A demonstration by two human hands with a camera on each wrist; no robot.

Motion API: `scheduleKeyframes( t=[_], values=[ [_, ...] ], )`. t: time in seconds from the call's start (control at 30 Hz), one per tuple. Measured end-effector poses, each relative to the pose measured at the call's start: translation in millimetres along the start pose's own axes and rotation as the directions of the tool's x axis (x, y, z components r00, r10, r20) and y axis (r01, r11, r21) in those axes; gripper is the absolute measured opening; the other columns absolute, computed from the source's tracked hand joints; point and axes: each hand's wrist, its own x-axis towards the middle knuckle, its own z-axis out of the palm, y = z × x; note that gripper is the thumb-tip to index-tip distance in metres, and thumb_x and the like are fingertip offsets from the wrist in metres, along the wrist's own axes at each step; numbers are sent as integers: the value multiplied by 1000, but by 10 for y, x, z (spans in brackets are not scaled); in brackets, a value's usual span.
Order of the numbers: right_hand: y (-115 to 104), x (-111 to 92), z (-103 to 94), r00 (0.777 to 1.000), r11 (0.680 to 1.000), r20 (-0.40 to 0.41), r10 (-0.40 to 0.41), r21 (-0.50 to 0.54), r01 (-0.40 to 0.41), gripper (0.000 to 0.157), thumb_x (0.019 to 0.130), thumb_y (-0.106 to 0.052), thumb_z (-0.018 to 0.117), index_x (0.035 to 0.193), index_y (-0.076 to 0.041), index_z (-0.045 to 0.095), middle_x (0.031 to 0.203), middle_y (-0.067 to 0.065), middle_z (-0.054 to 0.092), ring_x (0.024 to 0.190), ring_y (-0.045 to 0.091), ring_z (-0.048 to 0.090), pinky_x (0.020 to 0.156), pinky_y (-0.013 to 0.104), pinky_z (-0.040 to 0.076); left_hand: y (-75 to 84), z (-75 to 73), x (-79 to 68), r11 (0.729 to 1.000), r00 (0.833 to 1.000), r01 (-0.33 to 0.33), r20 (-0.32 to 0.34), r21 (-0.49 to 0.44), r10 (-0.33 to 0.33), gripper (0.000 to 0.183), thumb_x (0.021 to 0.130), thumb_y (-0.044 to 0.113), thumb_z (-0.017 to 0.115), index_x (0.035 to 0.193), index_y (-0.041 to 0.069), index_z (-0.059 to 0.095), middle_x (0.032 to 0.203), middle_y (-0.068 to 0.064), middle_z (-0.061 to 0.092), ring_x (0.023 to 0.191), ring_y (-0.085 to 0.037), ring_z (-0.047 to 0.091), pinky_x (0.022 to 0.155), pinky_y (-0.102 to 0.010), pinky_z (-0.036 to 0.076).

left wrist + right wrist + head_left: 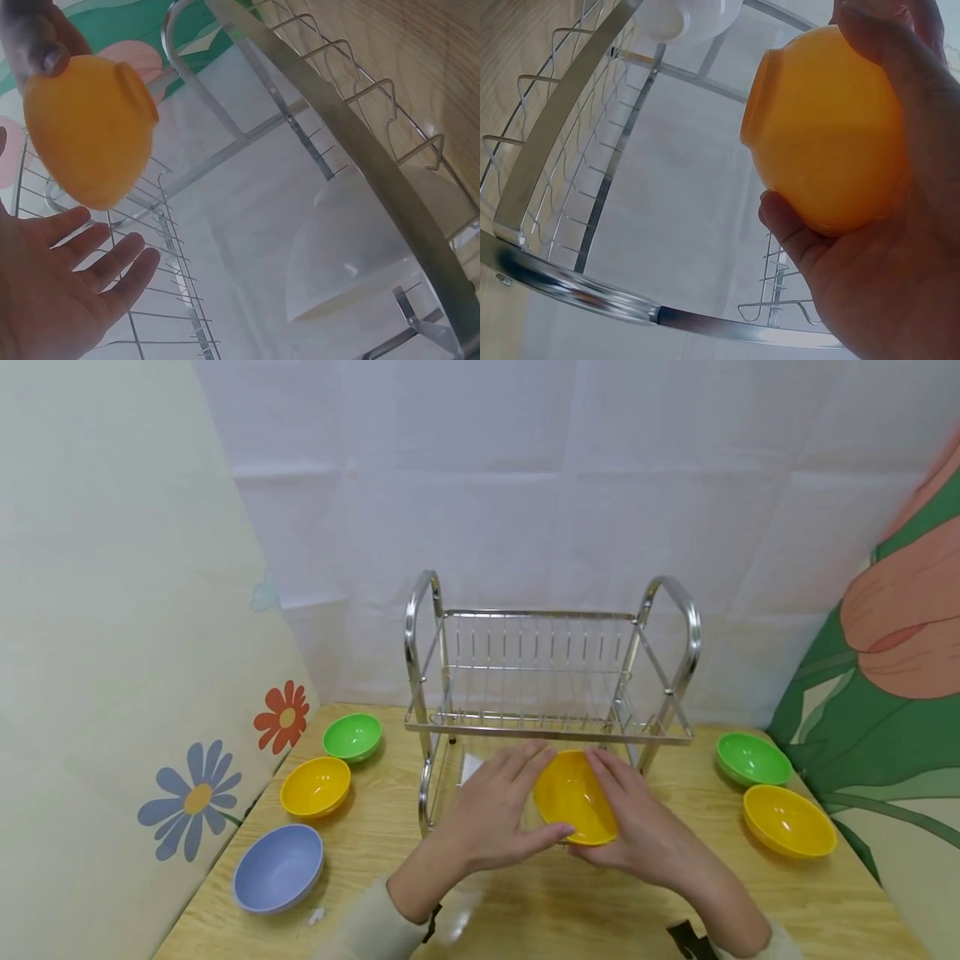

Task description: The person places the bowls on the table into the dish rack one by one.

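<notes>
Yellow bowl — in right grip

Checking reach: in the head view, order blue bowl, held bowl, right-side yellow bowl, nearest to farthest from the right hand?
1. Held bowl: gripped by the right hand.
2. Right-side yellow bowl: to its right.
3. Blue bowl: far left.

The held bowl looks like smooth, glossy plastic; the rack polished metal; the worktop shiny wood; the backdrop creased cloth.
</notes>
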Motion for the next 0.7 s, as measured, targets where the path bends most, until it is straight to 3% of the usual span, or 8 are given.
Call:
scheduleKeyframes(
  t=[0.5, 0.7],
  values=[
    [-19, 76, 39, 999, 1000, -32, -8, 5, 8, 110, 72, -48, 86, 153, 3, 32, 155, 24, 34, 132, 42, 47, 97, 56, 54, 9, 87, 81, 997, 996, 41, 78, -69, -35, 95, 89, 81, 35, 161, 23, 18, 165, 4, 28, 145, -21, 40, 115, -43, 42],
    [-21, 77, 40, 999, 1000, -32, -13, 8, 14, 110, 75, -51, 83, 154, 4, 30, 156, 25, 33, 138, 44, 41, 100, 58, 51, 2, 94, 89, 994, 992, 65, 114, -89, -55, 102, 86, 81, 44, 162, 22, 13, 166, 3, 24, 145, -21, 40, 115, -44, 42]
  ],
)
